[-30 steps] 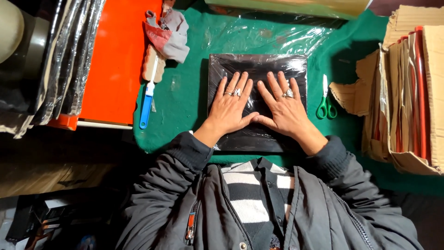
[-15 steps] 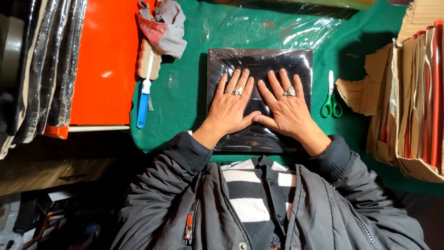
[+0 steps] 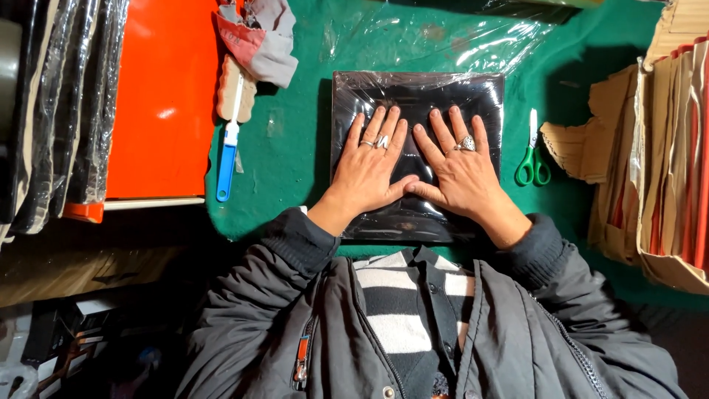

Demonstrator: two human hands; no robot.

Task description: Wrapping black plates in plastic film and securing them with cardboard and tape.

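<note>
Leftmost, I see a row of dark flat items in clear plastic sleeves [image 3: 66,111] standing on edge, and next to them an orange board [image 3: 159,96] lying flat with a glossy shine. Just right of the board a brush with a blue handle [image 3: 227,159] rests on the green surface [image 3: 288,170], its pale head pointing away from me, and a grey and red cloth [image 3: 258,37] is bunched above it, touching the brush head.

Moving to the middle, a black rectangular panel wrapped in clear film [image 3: 417,96] lies flat on the green surface, square to my body. My left hand [image 3: 367,174] lies palm down on its left half, fingers spread slightly and stretched forward, with rings on two fingers. My right hand [image 3: 459,174] lies palm down on the right half in the same way, one large ring showing. Both hands are flat and gripping nothing; the thumb tips meet at the panel's centre. A loose sheet of clear film [image 3: 443,37] stretches over the surface beyond the panel.

Right of the panel, green-handled scissors [image 3: 533,151] lie near its edge, blades pointing away from me. Farthest right stands a stack of torn cardboard sheets [image 3: 650,148] with red edges between them.
</note>
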